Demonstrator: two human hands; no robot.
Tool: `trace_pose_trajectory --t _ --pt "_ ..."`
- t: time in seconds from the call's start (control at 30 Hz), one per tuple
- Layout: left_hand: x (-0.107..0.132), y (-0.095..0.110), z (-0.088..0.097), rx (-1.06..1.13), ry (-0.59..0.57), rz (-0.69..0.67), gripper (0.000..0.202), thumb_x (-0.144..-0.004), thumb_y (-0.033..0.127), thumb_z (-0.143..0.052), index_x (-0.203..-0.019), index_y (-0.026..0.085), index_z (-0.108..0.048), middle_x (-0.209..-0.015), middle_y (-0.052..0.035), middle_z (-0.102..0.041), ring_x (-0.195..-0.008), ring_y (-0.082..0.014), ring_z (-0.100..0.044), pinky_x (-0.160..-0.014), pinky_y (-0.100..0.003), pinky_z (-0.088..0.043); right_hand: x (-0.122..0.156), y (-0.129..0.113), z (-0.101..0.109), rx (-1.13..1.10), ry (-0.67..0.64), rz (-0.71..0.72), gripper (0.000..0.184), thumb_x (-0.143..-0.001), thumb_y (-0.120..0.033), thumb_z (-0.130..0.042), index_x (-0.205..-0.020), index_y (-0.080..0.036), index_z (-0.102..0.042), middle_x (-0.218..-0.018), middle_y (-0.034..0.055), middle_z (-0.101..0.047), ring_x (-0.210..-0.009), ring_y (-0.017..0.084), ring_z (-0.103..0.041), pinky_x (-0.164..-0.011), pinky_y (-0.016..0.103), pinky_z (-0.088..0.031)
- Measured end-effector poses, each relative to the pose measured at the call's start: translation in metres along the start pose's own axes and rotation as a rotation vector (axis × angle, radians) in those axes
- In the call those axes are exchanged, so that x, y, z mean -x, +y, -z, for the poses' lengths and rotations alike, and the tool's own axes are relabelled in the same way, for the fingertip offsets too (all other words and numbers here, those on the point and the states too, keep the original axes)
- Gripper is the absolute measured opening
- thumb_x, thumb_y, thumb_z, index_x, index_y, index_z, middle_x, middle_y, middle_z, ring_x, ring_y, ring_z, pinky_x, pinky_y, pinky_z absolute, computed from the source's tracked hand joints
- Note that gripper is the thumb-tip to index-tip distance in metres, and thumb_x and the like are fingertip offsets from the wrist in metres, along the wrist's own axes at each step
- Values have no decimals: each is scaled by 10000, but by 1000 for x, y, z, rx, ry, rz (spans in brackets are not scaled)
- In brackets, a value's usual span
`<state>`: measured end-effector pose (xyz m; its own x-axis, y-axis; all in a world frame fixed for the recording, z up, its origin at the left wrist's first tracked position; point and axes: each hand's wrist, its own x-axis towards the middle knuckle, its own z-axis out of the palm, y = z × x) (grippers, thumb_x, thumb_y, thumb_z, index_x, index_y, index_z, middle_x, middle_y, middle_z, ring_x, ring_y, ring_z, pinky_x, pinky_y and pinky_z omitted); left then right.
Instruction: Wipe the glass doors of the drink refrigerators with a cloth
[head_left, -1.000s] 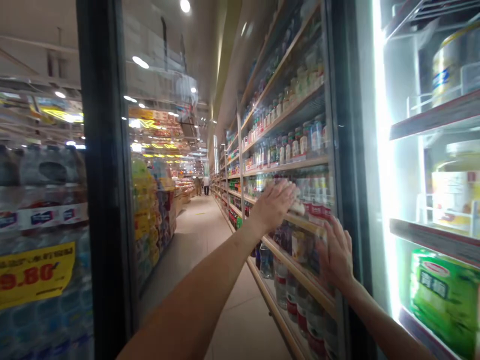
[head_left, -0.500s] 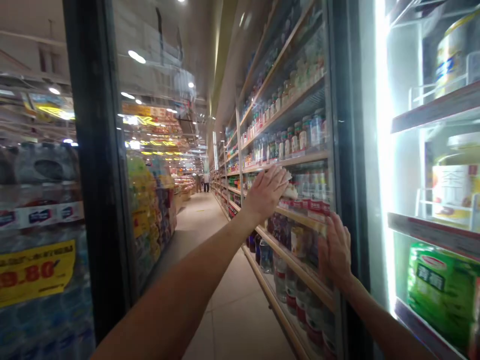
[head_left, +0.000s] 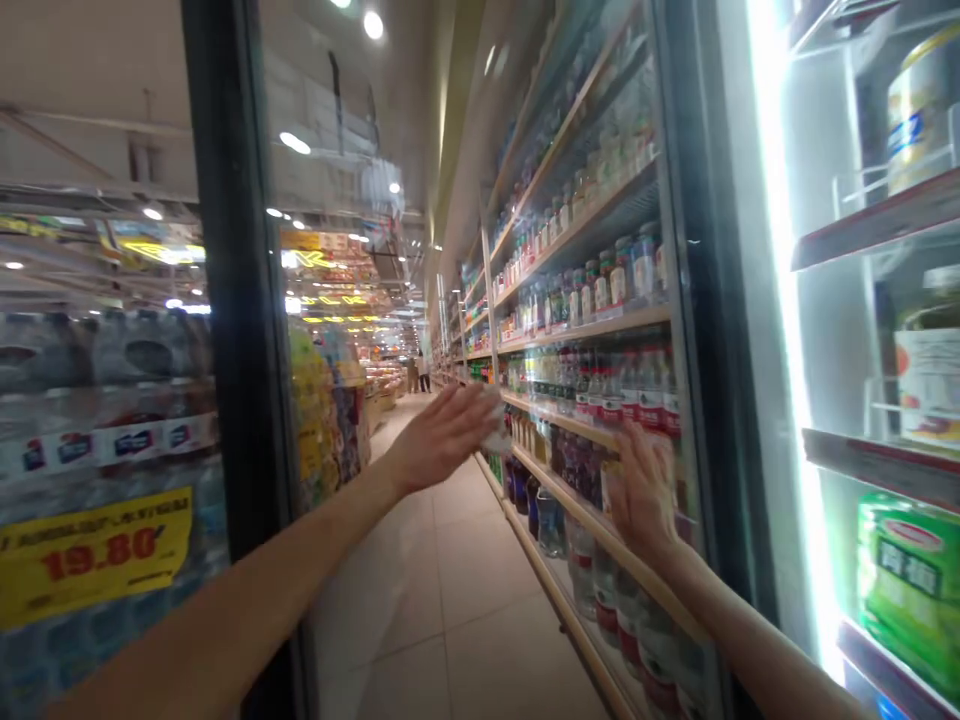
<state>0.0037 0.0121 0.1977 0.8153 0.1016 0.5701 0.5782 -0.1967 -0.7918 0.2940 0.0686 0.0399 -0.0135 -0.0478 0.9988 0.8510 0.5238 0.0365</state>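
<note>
A glass door (head_left: pixel 390 610) with a dark frame stands swung out before me. Its pane shows an aisle and drink shelves; I cannot tell how much is reflection. Against the glass, left of its middle, my left hand (head_left: pixel 442 437) lies with fingers stretched over a crumpled white cloth (head_left: pixel 496 422), whose edge pokes out past the fingertips. My right hand (head_left: pixel 643 490) is nearer the frame's right side, fingers spread and palm toward the pane, holding nothing. It appears to touch the glass.
To the right is a lit cooler with wire-fronted shelves (head_left: pixel 877 455), holding a green pack (head_left: pixel 911 580) and bottles. Stacked bottle packs (head_left: pixel 112 440) with a yellow price sign (head_left: pixel 97 555) stand at the left. People (head_left: pixel 424 372) appear far down the aisle.
My left hand has moved left and down across the pane with the cloth. My right hand has shifted slightly left. The view has turned a little left.
</note>
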Motion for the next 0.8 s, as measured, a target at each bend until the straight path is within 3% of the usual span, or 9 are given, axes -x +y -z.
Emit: trace_pose_trajectory --t 0.07,0.23,0.27,0.37,0.43,0.47,0.6,0.63,0.8 --pt "13 -15 5 -22 -14 -44 374 -861 225 -469 -1232 252 -509 -1361 -31 -475 -1351 -195 -275 -1114 -385 -241 -10 -13 -7 -22 -4 16 619 -873 -200 -376 -1447 -233 -147 -1424 134 -354 -1333 255 -303 -1037 533 -296" --pt "37 -40 17 -224 264 628 416 -864 218 -433 -1274 150 -462 -1419 -154 -366 -1370 -282 -210 -1064 -493 -290 -26 -37 -16 -69 -15 54 622 -868 -198 -390 -1444 -222 -157 -1434 141 -334 -1342 259 -285 -1039 531 -291" --pt "44 -34 17 -229 252 612 415 -864 219 -435 -1271 145 -462 -1416 -158 -370 -1374 -285 -194 -1062 -494 -292 -27 -40 -17 -81 -16 67 626 -867 -194 -393 -1445 -222 -155 -1438 139 -327 -1346 255 -277 -1043 523 -289" --pt "63 -9 16 -155 63 224 378 -862 223 -456 -1237 199 -497 -1373 -92 -452 -1377 -240 -199 -1082 -423 -282 -29 -45 -17 -99 -20 99 631 -864 -184 -395 -1445 -222 -154 -1444 137 -317 -1352 248 -264 -1056 514 -274" --pt "67 -9 16 -118 -12 93 375 -862 236 -467 -1235 228 -501 -1364 -61 -469 -1370 -216 -224 -1098 -388 -257 -29 -45 -18 -101 -29 103 626 -864 -186 -395 -1443 -223 -160 -1441 136 -323 -1350 248 -270 -1058 513 -272" --pt "66 -15 17 -120 1 144 386 -863 244 -464 -1247 222 -493 -1377 -70 -453 -1370 -220 -225 -1101 -393 -250 -29 -45 -18 -99 -34 99 623 -865 -188 -393 -1442 -224 -164 -1439 135 -327 -1348 249 -275 -1057 514 -274" --pt "53 -47 20 -172 224 703 456 -870 236 -413 -1315 137 -419 -1460 -160 -286 -1384 -284 -151 -1091 -491 -237 -26 -43 -20 -102 -32 82 611 -865 -198 -385 -1439 -230 -177 -1445 128 -320 -1343 251 -285 -1052 520 -282" --pt "50 -47 20 -170 243 735 461 -870 228 -406 -1322 134 -409 -1467 -163 -269 -1387 -288 -137 -1089 -503 -234 -25 -43 -20 -106 -33 83 612 -865 -201 -385 -1439 -231 -176 -1448 127 -313 -1343 252 -285 -1051 522 -282" --pt "27 -7 8 -55 3 207 412 -870 213 -443 -1282 217 -454 -1420 -91 -388 -1379 -237 -189 -1100 -434 -262 -37 -58 -23 -132 -5 131 621 -860 -178 -379 -1440 -238 -169 -1458 119 -297 -1346 249 -279 -1061 522 -276"
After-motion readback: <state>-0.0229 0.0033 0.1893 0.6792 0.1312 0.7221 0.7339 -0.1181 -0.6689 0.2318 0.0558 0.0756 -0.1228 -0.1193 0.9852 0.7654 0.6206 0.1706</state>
